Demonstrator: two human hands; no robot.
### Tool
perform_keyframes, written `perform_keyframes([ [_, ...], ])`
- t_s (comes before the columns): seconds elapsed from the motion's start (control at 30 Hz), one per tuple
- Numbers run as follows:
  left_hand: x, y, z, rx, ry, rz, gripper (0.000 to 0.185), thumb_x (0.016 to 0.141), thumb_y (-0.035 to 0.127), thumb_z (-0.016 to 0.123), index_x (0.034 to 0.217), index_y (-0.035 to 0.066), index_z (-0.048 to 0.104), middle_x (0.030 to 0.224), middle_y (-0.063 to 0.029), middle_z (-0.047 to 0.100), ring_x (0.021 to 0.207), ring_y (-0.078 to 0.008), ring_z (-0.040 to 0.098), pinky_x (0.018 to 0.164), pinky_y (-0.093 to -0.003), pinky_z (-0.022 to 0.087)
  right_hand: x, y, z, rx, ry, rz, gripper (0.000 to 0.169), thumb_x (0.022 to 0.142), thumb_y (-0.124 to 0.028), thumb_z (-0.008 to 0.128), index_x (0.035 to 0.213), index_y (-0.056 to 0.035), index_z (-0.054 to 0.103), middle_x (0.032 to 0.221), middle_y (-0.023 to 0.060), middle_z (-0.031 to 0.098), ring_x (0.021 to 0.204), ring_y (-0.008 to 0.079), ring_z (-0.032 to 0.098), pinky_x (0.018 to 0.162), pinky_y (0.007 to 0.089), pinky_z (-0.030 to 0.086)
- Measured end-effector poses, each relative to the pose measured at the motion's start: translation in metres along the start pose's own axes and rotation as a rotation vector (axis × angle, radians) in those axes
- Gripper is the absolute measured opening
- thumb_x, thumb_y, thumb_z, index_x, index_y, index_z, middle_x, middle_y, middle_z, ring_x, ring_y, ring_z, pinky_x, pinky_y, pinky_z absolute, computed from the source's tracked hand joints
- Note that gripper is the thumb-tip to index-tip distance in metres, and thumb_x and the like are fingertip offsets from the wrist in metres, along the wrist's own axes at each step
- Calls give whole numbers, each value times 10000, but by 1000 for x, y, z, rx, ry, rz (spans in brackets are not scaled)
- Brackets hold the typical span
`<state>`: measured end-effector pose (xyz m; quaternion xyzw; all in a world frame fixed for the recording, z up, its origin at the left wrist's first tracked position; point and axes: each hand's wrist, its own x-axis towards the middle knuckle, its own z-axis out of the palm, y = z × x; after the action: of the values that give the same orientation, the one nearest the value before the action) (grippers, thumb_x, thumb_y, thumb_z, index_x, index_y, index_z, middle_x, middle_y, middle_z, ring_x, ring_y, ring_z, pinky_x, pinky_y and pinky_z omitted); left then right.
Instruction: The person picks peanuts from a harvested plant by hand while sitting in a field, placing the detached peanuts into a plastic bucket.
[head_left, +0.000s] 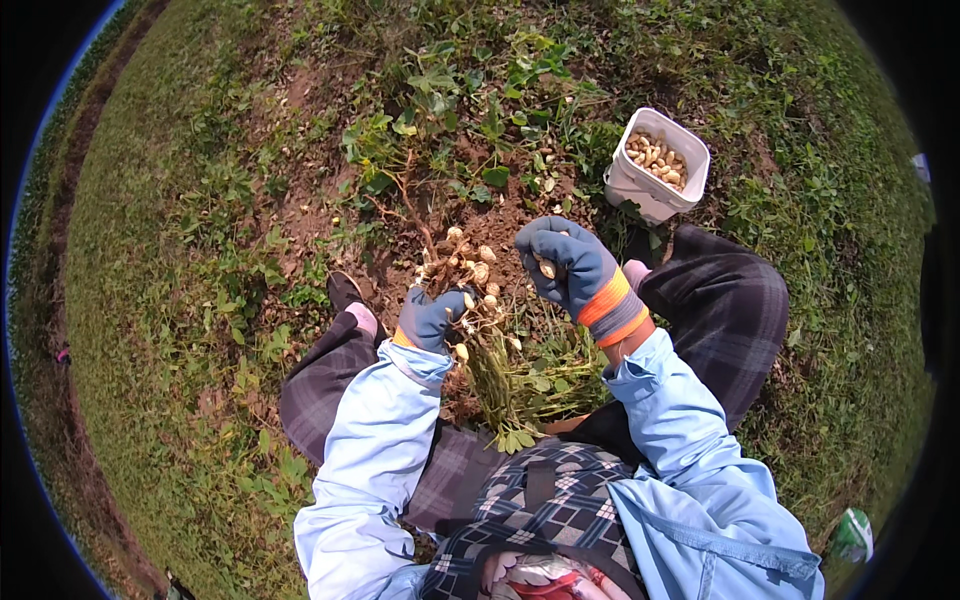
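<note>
Gloved in grey-blue with an orange cuff, my left hand (431, 319) grips an uprooted peanut plant (491, 375) near its roots. Several pale peanut pods (481, 272) hang from the roots beside and above that hand, and the leafy stems point down toward my lap. My right hand (562, 262), in a matching glove with an orange-striped cuff, is curled around picked peanuts (547, 268), one showing between the fingers. It is raised just right of the roots, apart from them. How many pods it holds is hidden.
A white plastic bucket (621, 180) with peanuts (657, 160) in it stands on the ground at upper right. Green plants and bare soil (495, 217) lie ahead. My bent legs in plaid trousers (720, 315) flank the work. A green-and-white object (853, 535) is at lower right.
</note>
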<state>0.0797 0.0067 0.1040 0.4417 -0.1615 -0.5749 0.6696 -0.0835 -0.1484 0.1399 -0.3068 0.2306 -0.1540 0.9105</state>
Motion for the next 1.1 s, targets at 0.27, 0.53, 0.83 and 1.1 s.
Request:
perform_keyframes([
  [0.27,-9,-24,-52,573,-120,307,150,801,-28,497,920,-50,585,932,-153,612,858,-206,607,757,-319,503,-5,9,18,-570,111,82,200,785,-236,593,861,-52,571,706,24,592,540,64,526,441,198,403],
  [0.53,-10,-18,-31,373,-67,353,216,813,123,544,945,-45,576,954,-131,615,864,-203,602,776,-329,499,-7,30,24,-893,123,-234,226,779,-149,610,951,-2,598,840,51,617,735,98,585,660,226,466],
  [0.83,-11,-18,-18,147,2,218,240,773,108,528,941,-57,571,949,-150,612,848,-231,612,757,-349,528,-7,38,27,-1024,169,-570,258,758,-124,594,983,0,573,943,146,578,834,277,578,747,312,457],
  [1.1,-13,-17,-21,34,-109,170,224,786,83,523,969,-39,567,1005,-156,598,922,-239,589,810,-366,499,-6,53,27,-1020,194,-574,291,760,-122,580,1014,13,545,948,158,570,847,277,572,737,314,457],
])
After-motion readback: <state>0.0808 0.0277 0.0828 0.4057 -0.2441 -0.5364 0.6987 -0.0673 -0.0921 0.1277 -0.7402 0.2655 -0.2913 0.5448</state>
